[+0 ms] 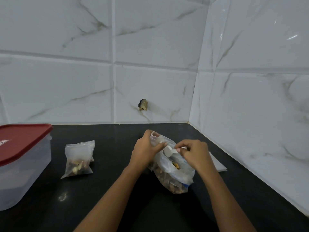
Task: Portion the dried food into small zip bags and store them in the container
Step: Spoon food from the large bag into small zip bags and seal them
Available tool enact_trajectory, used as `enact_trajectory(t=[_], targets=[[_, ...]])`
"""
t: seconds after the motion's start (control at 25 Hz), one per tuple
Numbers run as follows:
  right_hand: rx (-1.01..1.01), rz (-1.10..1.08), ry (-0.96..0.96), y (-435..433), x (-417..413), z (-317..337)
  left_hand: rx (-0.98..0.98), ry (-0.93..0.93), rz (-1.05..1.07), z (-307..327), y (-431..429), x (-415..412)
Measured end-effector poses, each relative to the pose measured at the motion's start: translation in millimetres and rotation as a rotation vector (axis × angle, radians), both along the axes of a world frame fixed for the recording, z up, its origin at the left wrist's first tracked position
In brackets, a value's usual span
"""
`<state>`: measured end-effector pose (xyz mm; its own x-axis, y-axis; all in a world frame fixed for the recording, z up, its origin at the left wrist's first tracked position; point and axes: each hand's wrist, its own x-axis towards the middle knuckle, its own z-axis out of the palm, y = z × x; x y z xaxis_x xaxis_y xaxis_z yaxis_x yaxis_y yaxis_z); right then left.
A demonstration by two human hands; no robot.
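Big bag [173, 174] of dried food mid-surface [117, 198], near right wall: left hand [147, 148] grips its mouth, right hand [194, 152] pinches white spoon [168, 150]; filled small bag [78, 159] and lidded container [20, 164] left, open room between.

The tabletop [117, 190] is black, smooth and faintly glossy, like polished stone. The wall tiles [150, 39] are glazed, glossy white with grey marble veining. At nine o'clock the container [20, 178] is translucent frosted plastic under a matt red plastic lid [21, 139]. The small zip bag [79, 159] and the large bag [173, 174] are thin, crinkled clear film. The spoon [168, 150] is matt white plastic.
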<state>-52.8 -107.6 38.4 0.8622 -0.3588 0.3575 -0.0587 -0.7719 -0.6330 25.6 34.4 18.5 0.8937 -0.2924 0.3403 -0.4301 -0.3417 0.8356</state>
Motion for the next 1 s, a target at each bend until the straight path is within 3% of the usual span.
enact_trajectory(t=[0.2, 0.4, 0.64, 0.84, 1.0], targets=[[-0.186, 0.066, 0.161, 9.1, 8.0, -14.1, -0.122, 0.000, -0.049, -2.6, 2.4, -7.0], [-0.271, 0.137, 0.151, 11.9, 5.4, -17.4, -0.293, 0.043, -0.085, -8.9, 6.4, -9.3], [0.070, 0.238, -0.276, 30.1, 5.6, -2.3, -0.345, 0.053, -0.059, -5.5, 14.4, -10.1], [-0.051, 0.358, -0.089, 68.3, 19.2, 20.6, -0.249, 0.033, -0.055, 8.1, 43.8, -14.4], [0.101, 0.381, -0.027, 90.2, 34.0, 24.2, -0.214, 0.076, -0.011, 0.3, 86.9, -9.4]])
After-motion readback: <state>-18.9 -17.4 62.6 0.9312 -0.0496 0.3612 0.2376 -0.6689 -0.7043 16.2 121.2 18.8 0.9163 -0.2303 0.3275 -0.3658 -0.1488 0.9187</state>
